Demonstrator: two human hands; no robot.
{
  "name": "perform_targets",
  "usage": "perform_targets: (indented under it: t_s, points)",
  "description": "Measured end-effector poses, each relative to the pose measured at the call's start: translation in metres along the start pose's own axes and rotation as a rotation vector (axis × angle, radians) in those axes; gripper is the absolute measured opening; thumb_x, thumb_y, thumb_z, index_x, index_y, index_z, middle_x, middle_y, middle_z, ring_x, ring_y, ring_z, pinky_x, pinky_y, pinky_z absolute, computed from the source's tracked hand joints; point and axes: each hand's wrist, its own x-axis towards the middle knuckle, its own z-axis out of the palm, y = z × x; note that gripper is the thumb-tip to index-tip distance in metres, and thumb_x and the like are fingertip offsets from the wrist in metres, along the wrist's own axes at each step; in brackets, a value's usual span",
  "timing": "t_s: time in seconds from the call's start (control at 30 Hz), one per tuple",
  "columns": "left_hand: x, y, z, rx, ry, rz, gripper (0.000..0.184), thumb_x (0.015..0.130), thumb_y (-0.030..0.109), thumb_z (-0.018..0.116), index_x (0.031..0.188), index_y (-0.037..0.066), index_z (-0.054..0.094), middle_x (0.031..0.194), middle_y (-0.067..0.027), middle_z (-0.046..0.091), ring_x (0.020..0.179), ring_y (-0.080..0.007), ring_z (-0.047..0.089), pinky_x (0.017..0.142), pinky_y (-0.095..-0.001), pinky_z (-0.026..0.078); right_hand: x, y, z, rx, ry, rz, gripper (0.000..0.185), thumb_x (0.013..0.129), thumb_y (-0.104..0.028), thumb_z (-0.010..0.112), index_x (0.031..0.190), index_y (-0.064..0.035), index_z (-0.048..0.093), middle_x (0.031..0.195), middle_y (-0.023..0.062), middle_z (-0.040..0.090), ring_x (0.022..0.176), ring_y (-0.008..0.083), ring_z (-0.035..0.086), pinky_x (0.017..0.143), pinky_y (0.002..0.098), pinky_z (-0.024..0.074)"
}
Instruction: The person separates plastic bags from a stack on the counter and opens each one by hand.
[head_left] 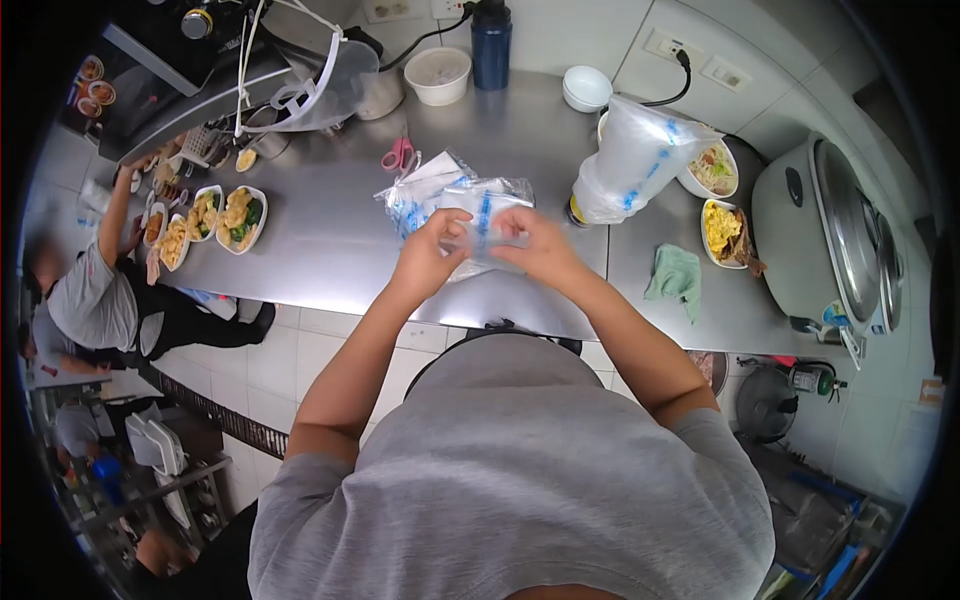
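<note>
Both my hands are over the pile of clear plastic bags with blue print [410, 205] on the steel counter. My left hand [436, 250] pinches the left side of one clear bag [482, 222]. On the bag's right side, my right hand [535, 243] has its fingers closed, a little blurred by motion. Pink scissors [397, 155] lie just behind the pile. To the right stands a filled clear bag with blue print [630, 165], its contents hidden.
Bowls of fried food [241, 220] sit at the left, near a person in grey [95, 300]. A green cloth [675, 282], a bowl with egg [724, 235] and a large cooker [810, 230] are at the right. A blue bottle [491, 45] stands behind.
</note>
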Motion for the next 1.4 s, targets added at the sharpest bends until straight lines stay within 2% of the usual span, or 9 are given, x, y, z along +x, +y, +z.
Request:
perform_targets:
  t_s: [0.33,0.53,0.63,0.73,0.83,0.93,1.27,1.33,1.4]
  points:
    - [-0.001,0.088,-0.029,-0.472,-0.154,0.36,0.024,0.069,-0.004,0.071,0.09,0.003,0.063,0.08,-0.0067,0.062,0.072,-0.0129,0.056,0.068,-0.0252,0.044,-0.053,-0.111,-0.045,0.014,0.231,-0.116,0.008,0.078,-0.007,0.066,0.084,-0.0031,0.063,0.081,0.0072,0.062,0.073,0.0185,0.059,0.065,0.0276,0.045]
    - [0.012,0.138,0.001,-0.726,-0.251,0.002,0.009,0.077,0.001,0.068,0.079,0.001,0.059,0.082,-0.0019,0.061,0.073,-0.0055,0.053,0.064,-0.019,0.043,-0.064,-0.125,-0.092,-0.476,0.456,-0.489,0.006,0.079,-0.005,0.065,0.083,-0.0024,0.061,0.08,0.0057,0.062,0.074,0.0148,0.058,0.07,0.0265,0.046]
    - [0.019,0.145,0.018,-0.494,-0.363,-0.066,0.014,0.081,0.004,0.063,0.07,0.004,0.055,0.075,-0.0018,0.06,0.071,-0.0049,0.052,0.065,-0.0182,0.041,-0.071,-0.112,-0.104,0.02,0.379,-0.498,0.006,0.081,-0.007,0.062,0.081,-0.0018,0.06,0.077,0.008,0.061,0.07,0.018,0.059,0.07,0.0298,0.0451]
    - [0.034,0.142,0.04,-0.437,-0.395,-0.005,0.017,0.085,0.009,0.06,0.069,0.004,0.057,0.071,-0.0022,0.06,0.069,-0.0065,0.053,0.064,-0.0183,0.041,-0.088,-0.109,-0.121,0.768,0.142,0.09,0.009,0.085,-0.01,0.058,0.081,-0.0015,0.058,0.075,0.0067,0.06,0.066,0.017,0.057,0.07,0.0279,0.0436]
    - [0.056,0.151,0.057,-1.163,-0.336,-0.126,0.022,0.086,0.02,0.059,0.072,0.003,0.054,0.067,-0.0037,0.059,0.065,-0.0112,0.057,0.059,-0.0235,0.044,-0.092,-0.084,-0.158,0.602,-0.155,0.264,0.013,0.087,-0.014,0.056,0.084,-0.0015,0.056,0.076,0.0065,0.06,0.065,0.0167,0.057,0.069,0.0278,0.0448]
    - [0.089,0.137,0.062,-1.309,-0.613,-0.187,0.021,0.087,0.021,0.058,0.075,0.004,0.053,0.065,-0.003,0.056,0.063,-0.0155,0.059,0.057,-0.0252,0.045,-0.085,-0.064,-0.19,0.977,0.062,0.021,0.013,0.086,-0.014,0.057,0.088,-0.0009,0.056,0.076,0.0071,0.061,0.067,0.0157,0.059,0.07,0.0287,0.0468]
    - [0.175,0.137,0.09,-0.786,-0.261,-0.332,0.011,0.085,0.01,0.058,0.085,0.0,0.06,0.064,-0.0025,0.054,0.06,-0.0142,0.058,0.052,-0.028,0.046,0.003,-0.027,-0.249,0.656,0.231,0.289,0.019,0.081,-0.008,0.059,0.097,0.0019,0.062,0.088,0.0081,0.063,0.082,0.0167,0.061,0.074,0.0285,0.0485]
    - [0.176,0.108,0.127,-1.049,-0.136,-0.668,0.006,0.079,0.002,0.055,0.079,0.0,0.061,0.064,-0.0054,0.055,0.055,-0.0157,0.054,0.049,-0.03,0.042,0.004,-0.002,-0.227,0.57,0.413,0.421,0.018,0.083,-0.01,0.052,0.092,0.002,0.062,0.084,0.009,0.063,0.071,0.0173,0.06,0.059,0.0284,0.049]
    - [0.185,0.024,0.174,-0.732,-0.03,-0.555,0.009,0.076,-0.001,0.053,0.08,-0.003,0.061,0.065,-0.0085,0.058,0.059,-0.0187,0.056,0.05,-0.0322,0.042,0.017,0.061,-0.196,0.792,0.525,0.446,0.017,0.084,-0.011,0.047,0.086,0.0001,0.06,0.078,0.0082,0.06,0.056,0.0157,0.056,0.041,0.0284,0.0428]
